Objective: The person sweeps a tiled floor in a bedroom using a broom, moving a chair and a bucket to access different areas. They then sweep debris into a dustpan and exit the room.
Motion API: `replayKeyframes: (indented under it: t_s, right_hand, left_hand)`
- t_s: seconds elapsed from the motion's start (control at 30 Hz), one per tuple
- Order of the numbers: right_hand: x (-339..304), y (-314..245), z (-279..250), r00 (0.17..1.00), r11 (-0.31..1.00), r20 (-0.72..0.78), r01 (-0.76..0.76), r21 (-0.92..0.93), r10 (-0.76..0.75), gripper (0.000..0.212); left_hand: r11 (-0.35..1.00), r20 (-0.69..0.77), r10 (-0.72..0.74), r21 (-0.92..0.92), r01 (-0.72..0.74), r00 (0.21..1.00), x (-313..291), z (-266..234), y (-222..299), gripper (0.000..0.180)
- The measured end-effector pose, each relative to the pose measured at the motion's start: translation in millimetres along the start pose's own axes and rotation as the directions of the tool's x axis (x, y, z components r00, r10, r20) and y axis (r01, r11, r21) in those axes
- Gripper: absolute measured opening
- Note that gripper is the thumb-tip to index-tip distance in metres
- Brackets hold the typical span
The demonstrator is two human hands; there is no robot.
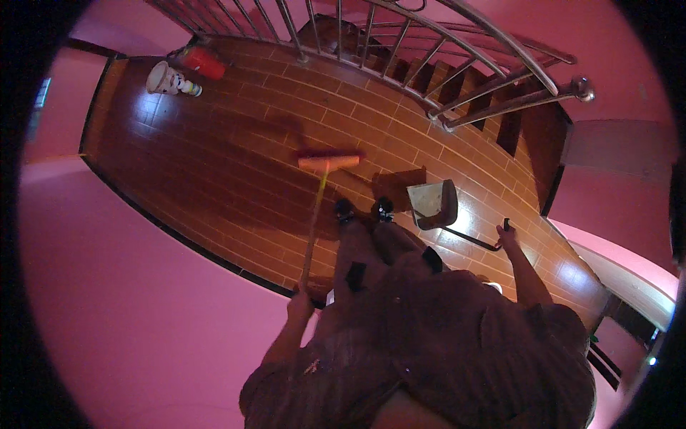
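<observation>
My left hand (300, 306) is wrapped round the end of a long broom stick. The broom (329, 163) has an orange head with dark red bristles, and it rests out on the wood-look floor in front of my feet. In my right hand (508, 236) is the bent dark handle of a long-handled dustpan. The dustpan's pale, boxy scoop (431, 204) hangs or stands just right of my feet; whether it touches the floor I cannot tell. What lies inside the scoop is too unclear to make out.
Metal railings (429, 50) run along the far side, with dark stairs (511, 132) beyond them at the right. A white bucket (161, 79) and a red object (205, 63) stand at the far left. A pink wall (128, 272) bounds the left side.
</observation>
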State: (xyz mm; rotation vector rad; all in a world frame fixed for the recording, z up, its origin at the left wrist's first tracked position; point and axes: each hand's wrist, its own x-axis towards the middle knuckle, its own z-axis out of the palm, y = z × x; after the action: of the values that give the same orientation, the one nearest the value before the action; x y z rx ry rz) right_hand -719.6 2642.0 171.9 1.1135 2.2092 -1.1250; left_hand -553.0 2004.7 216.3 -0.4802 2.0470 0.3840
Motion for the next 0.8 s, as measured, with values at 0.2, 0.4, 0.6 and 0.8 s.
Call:
replayKeyframes:
  t_s: [0.2, 0.4, 0.6, 0.8]
  right_hand:
    - [7.7, -7.5, -4.2, 0.999, 0.99, -0.044, 0.005, -0.14, -0.012, 0.035]
    - [5.5, -32.7, 26.4, 0.996, 0.987, 0.026, 0.091, -0.131, -0.088, 0.034]
    - [5.6, -54.9, 25.1, 0.992, 0.94, 0.042, 0.128, -0.315, -0.121, 0.035]
    - [7.3, -70.9, 56.8, 0.975, 0.898, 0.162, 0.205, -0.389, -0.152, 0.039]
  left_hand:
    - [0.987, -0.048, -0.017, 0.158, 0.025, 0.999, -26.6, -57.8, 8.3, 0.08]
    - [0.997, -0.061, 0.003, -0.076, -0.008, 0.998, 12.2, 24.3, 22.5, 0.072]
    - [0.95, 0.051, -0.062, -0.302, 0.074, 0.997, -4.9, -123.5, 60.3, 0.052]
    - [0.971, -0.337, 0.168, -0.105, -0.215, 0.926, 58.8, -158.5, 78.3, 0.047]
